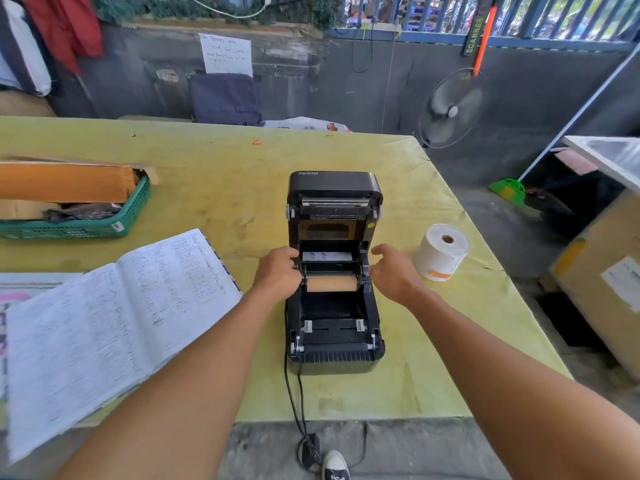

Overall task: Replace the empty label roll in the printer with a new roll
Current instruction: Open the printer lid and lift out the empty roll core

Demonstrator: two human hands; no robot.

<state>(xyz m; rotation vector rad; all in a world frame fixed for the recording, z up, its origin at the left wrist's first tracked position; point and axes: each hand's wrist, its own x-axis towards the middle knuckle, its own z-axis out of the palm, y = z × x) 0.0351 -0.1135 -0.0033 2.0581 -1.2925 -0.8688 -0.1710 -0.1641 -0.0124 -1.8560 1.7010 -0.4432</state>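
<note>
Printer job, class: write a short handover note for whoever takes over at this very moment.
Left hand: on the printer's left side, by the core's end.
Right hand: open, empty, beside the printer's right side.
Lid is open. Empty core sits in the bay.
New roll stands on the table, right of the printer.
Left: lift out core, load roll, close lid.

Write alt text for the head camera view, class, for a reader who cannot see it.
A person's left hand touches the side of an open black label printer on a yellow table, beside the bare brown cardboard core inside; the right hand hovers open by its other side. A new white label roll stands right of the printer, an open handwritten notebook left.
</note>
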